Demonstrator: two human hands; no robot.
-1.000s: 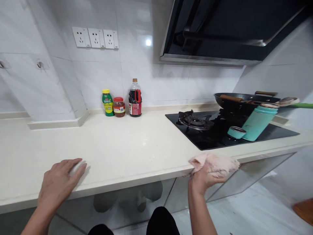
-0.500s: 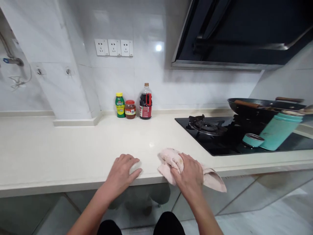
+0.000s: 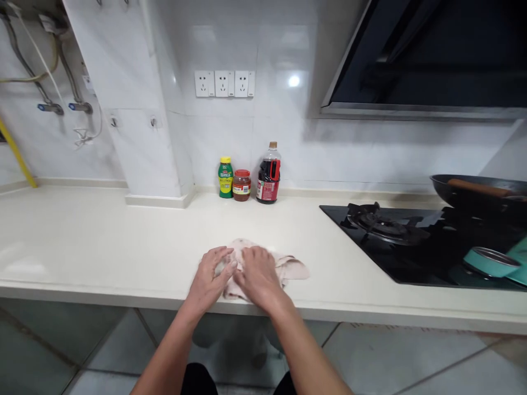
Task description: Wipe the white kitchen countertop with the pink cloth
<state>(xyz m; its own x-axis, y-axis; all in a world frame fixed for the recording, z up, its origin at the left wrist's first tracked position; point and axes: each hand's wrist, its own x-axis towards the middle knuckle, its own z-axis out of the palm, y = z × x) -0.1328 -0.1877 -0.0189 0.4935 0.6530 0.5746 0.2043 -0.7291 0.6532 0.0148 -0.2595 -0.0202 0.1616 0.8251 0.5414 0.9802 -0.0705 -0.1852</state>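
Note:
A pale pink cloth (image 3: 293, 268) lies bunched on the white countertop (image 3: 123, 236) near its front edge. My right hand (image 3: 260, 274) presses on it from above, fingers curled over the fabric, with one end spreading out to the right. At the cloth's left side is my left hand (image 3: 211, 277), its thumb and fingers apart and curved. Whether the left fingertips touch the fabric is hard to make out.
Against the wall stand a green bottle (image 3: 225, 178), a red-lidded jar (image 3: 241, 185) and a soy sauce bottle (image 3: 269, 175). To the right is a black gas stove (image 3: 428, 258) with a wok (image 3: 473, 192) and a turquoise cup (image 3: 489, 262). A range hood (image 3: 432, 60) hangs above.
My right hand has brought the cloth leftward along the counter, up close to my left hand. The view has shifted left, so the stove and bottles appear farther right.

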